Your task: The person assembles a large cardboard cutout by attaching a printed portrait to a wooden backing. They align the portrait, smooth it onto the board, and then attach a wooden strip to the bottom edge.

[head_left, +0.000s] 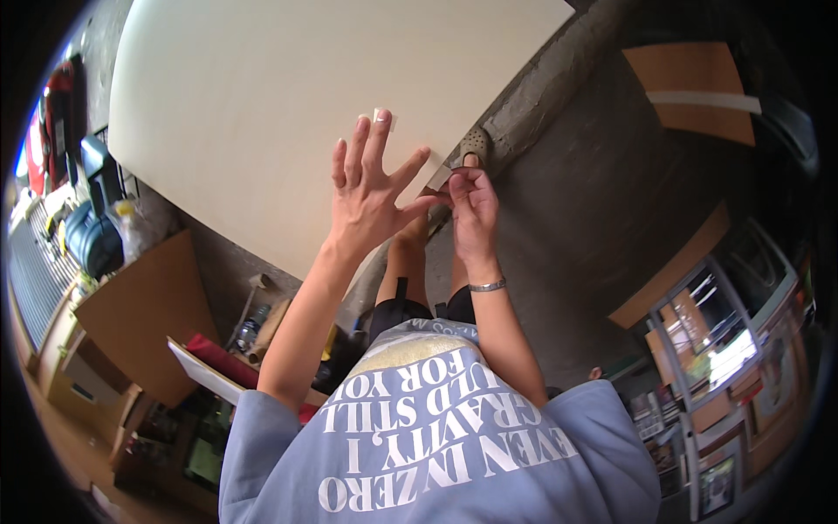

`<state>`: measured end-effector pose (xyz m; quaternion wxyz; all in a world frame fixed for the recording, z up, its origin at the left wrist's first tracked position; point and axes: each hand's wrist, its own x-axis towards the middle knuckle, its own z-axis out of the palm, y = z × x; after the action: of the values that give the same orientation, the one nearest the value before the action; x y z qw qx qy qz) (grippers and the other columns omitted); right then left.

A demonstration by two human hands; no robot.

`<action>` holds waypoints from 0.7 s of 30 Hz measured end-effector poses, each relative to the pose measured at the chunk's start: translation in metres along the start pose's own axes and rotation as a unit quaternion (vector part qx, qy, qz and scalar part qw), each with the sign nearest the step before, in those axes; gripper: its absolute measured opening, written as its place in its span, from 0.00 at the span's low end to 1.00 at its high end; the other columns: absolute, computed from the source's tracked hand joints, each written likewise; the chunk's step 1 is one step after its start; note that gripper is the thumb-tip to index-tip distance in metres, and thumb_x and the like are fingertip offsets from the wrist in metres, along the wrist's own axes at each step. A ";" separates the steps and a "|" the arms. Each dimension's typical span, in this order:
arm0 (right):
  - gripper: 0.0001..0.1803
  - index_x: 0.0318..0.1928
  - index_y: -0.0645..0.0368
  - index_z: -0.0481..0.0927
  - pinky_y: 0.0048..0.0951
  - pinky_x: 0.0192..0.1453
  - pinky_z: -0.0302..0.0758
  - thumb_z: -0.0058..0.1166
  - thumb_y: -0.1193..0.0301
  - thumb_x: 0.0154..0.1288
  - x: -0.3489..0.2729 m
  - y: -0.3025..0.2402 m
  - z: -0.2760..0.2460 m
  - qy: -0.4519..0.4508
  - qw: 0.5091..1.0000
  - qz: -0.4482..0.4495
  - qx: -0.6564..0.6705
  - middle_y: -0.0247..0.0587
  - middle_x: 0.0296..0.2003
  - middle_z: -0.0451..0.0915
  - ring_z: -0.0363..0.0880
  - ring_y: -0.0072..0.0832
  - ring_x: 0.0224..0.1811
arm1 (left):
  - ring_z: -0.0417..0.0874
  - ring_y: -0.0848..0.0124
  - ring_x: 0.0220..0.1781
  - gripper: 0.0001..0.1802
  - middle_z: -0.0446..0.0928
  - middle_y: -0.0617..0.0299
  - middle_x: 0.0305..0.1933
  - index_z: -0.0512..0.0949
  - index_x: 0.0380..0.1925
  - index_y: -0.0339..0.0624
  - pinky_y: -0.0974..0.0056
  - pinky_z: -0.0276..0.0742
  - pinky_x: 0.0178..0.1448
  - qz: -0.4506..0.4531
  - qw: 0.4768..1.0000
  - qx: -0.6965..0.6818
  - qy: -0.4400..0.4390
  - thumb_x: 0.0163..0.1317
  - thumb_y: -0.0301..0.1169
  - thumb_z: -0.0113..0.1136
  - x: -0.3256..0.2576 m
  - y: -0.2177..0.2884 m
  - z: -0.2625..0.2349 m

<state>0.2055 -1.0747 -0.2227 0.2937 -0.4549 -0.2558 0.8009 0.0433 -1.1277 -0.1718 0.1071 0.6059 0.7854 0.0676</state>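
My left hand (371,188) is open, its fingers spread over a large cream-white panel (262,105). A small pale piece, like tape (390,121), shows at the tip of one of its long fingers. Beside it, at the panel's right edge, my right hand (474,214) has thumb and fingers pinched on a thin pale strip (440,178). The tip of my left thumb comes close to the right fingers; whether they touch, I cannot tell. What exactly the strip is cannot be made out.
My foot in a perforated clog (477,140) stands by the panel's edge on the grey floor (559,227). Brown boards (157,306) and clutter lie at left. At right are a brown panel with a pale band (690,87) and a glazed frame (711,323).
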 end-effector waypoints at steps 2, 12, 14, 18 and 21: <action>0.12 0.47 0.63 0.76 0.26 0.48 0.83 0.60 0.66 0.77 0.000 0.009 0.011 0.022 0.997 -0.004 0.068 0.36 0.40 0.83 0.84 0.22 0.41 | 0.47 0.49 0.86 0.35 0.52 0.47 0.84 0.83 0.62 0.70 0.44 0.38 0.84 0.019 1.000 -0.016 0.006 0.52 0.58 0.76 0.005 -0.004 0.006; 0.07 0.49 0.58 0.76 0.23 0.47 0.79 0.57 0.69 0.79 0.016 0.059 0.010 0.010 0.968 0.032 0.249 0.30 0.40 0.81 0.80 0.18 0.42 | 0.54 0.48 0.84 0.31 0.58 0.47 0.81 0.86 0.58 0.67 0.44 0.45 0.83 0.067 0.995 0.029 0.069 0.50 0.48 0.77 0.003 -0.011 0.030; 0.08 0.52 0.57 0.76 0.24 0.52 0.79 0.54 0.68 0.80 0.018 0.060 0.014 0.017 0.956 0.060 0.288 0.31 0.45 0.82 0.81 0.19 0.47 | 0.54 0.49 0.84 0.31 0.59 0.47 0.81 0.86 0.58 0.67 0.45 0.45 0.83 0.069 0.994 0.033 0.075 0.49 0.48 0.77 0.004 -0.012 0.031; 0.16 0.63 0.57 0.74 0.28 0.66 0.76 0.52 0.68 0.81 0.025 0.070 0.030 -0.010 0.926 0.063 0.373 0.33 0.58 0.80 0.78 0.22 0.61 | 0.55 0.49 0.83 0.32 0.59 0.48 0.80 0.86 0.58 0.67 0.46 0.45 0.83 0.073 0.994 0.022 0.072 0.48 0.49 0.77 0.002 -0.015 0.033; 0.21 0.69 0.56 0.72 0.30 0.71 0.74 0.51 0.68 0.80 0.031 0.088 0.029 -0.068 0.895 0.073 0.435 0.35 0.62 0.78 0.75 0.24 0.66 | 0.56 0.50 0.83 0.29 0.60 0.49 0.80 0.86 0.58 0.68 0.47 0.44 0.83 0.073 0.995 0.002 0.064 0.53 0.51 0.75 0.000 -0.019 0.035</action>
<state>0.1459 -1.1184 -0.2869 0.3846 -0.2432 0.1327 0.8805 0.0341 -1.1334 -0.2102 0.0496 0.6564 0.7444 0.1122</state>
